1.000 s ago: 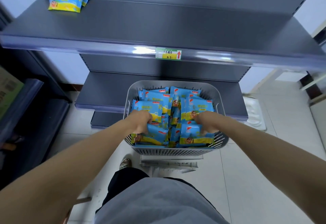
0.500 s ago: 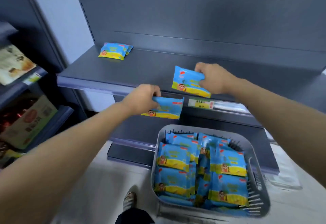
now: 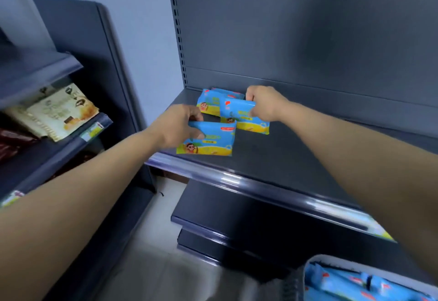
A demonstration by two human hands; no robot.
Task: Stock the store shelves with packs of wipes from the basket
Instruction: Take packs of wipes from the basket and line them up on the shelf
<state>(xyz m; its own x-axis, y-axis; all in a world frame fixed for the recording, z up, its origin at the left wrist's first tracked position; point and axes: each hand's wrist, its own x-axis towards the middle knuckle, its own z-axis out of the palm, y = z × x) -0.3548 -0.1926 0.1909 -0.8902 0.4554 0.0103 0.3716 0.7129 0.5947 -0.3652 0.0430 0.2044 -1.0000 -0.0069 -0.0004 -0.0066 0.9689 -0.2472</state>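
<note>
My left hand grips a blue and yellow pack of wipes by its top edge, over the front left of the dark grey shelf. My right hand pinches a second pack by its right end, a little farther back. Behind both, another pack or two lie flat at the shelf's back left corner. The grey basket shows at the bottom right with several blue packs inside.
Lower shelves jut out beneath the one in use. A neighbouring shelf unit on the left carries snack packets. A light tiled floor lies below. The perforated back panel rises behind the shelf.
Both hands lifted a pack each out of the basket and carried them up and left to the shelf's back left corner. The view swung left, leaving the basket at the bottom right.
</note>
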